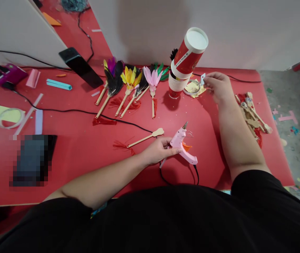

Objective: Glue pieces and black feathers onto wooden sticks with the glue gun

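Note:
My left hand [158, 151] is closed around the body of a pink hot glue gun [178, 140], held low over the table with its metal nozzle pointing up and away. The gun's orange trigger faces right, with no finger on it. At the back, my right hand [219, 86] pinches a small whitish rectangular piece [203, 78] with a dark spot on it, too small to identify. Just left of that piece lies a clear round ring [192, 87] on yellow paper. A bare wooden stick with a scalloped head [157, 132] and a red tassel rests beside my left hand.
Several wooden sticks with feather tops [130, 78] lie at the back. Stacked paper cups [190, 52] stand tall near my right hand. More wooden sticks [252, 114] are piled at right. A black cord [86, 112] crosses the table from a purple power strip [8, 75].

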Tool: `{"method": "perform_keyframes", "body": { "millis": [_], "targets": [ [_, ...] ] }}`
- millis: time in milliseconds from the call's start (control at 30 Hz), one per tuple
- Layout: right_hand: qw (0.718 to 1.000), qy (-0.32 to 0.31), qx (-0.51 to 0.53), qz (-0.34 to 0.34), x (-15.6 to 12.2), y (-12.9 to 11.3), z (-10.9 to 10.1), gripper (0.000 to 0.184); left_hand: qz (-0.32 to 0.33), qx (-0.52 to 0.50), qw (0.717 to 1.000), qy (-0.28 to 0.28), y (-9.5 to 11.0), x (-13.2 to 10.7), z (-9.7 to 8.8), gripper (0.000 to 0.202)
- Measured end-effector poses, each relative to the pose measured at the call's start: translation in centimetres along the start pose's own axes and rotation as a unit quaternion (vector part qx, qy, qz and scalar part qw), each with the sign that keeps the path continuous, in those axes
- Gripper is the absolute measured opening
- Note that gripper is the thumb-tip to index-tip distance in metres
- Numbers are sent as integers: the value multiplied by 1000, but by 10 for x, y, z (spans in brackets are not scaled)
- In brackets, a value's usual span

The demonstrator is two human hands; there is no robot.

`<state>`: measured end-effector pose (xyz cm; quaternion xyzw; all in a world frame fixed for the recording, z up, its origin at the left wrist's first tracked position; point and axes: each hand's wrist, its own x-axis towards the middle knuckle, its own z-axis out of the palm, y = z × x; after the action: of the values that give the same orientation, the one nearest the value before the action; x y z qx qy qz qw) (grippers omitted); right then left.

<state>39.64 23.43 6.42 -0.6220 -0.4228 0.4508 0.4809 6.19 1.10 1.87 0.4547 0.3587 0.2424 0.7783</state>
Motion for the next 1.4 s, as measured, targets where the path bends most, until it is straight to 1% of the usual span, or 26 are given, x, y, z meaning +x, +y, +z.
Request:
{"method": "perform_keyframes", "body": {
  "millis": [100, 167, 233, 333, 400, 500, 600, 667, 833, 933, 1067, 1100, 1167, 1233, 1267, 1300, 1400],
  "targets": [
    [999, -31, 34, -4, -1, -4, -1, 26, 0, 3, 1000, 0, 0, 1, 1, 58],
    [999, -38, 18, -18, 0, -4, 2, 19, 3, -2, 1000, -6, 0, 2, 2, 58],
    [996, -33, -72, -37, 4, -2, 8, 19, 4, -8, 1000, -11, 0, 3, 3, 59],
    [970, -22, -233, -70, 14, 3, 15, 24, -2, -12, 1000, -13, 0, 3, 3, 61],
    [954, -27, -285, -87, 20, 6, 16, 22, -6, -8, 1000, -11, 0, 2, 2, 61],
    [943, -50, -312, -103, 27, 10, 13, 19, -8, 4, 1000, -12, 3, 0, 1, 61],
    [946, -73, -298, -107, 29, 13, 10, 20, -7, 8, 1000, -22, 6, -1, 0, 60],
    [951, -78, -280, -106, 28, 13, 8, 21, -9, 5, 1000, -22, 6, -2, 0, 61],
    [965, -45, -238, -97, 16, 3, 12, 24, -27, 2, 999, -18, 5, -4, 1, 60],
    [979, -33, -179, -95, 7, -11, 13, 30, -28, -9, 999, -14, 6, -5, 3, 63],
    [993, -58, -65, -82, 1, -28, 3, 29, -16, -26, 1000, -3, 7, -4, 6, 73],
    [994, -62, -33, -80, 1, -30, -1, 30, -15, -32, 999, -2, 6, -4, 6, 72],
    [996, -46, -2, -83, 3, -28, -5, 32, -15, -42, 999, -3, 4, -3, 6, 70],
    [996, -13, -29, -88, 4, -20, -4, 32, -16, -51, 999, -8, 2, -3, 6, 68],
    [995, 4, -58, -86, 5, -15, -2, 35, -15, -54, 998, -9, 1, -2, 6, 68],
    [993, 15, -85, -82, 6, -10, 1, 33, -14, -56, 998, -9, 0, -2, 6, 68],
    [990, 17, -109, -82, 8, 0, 9, 43, -12, -58, 998, -13, 0, -2, 6, 69]
  ]
}}
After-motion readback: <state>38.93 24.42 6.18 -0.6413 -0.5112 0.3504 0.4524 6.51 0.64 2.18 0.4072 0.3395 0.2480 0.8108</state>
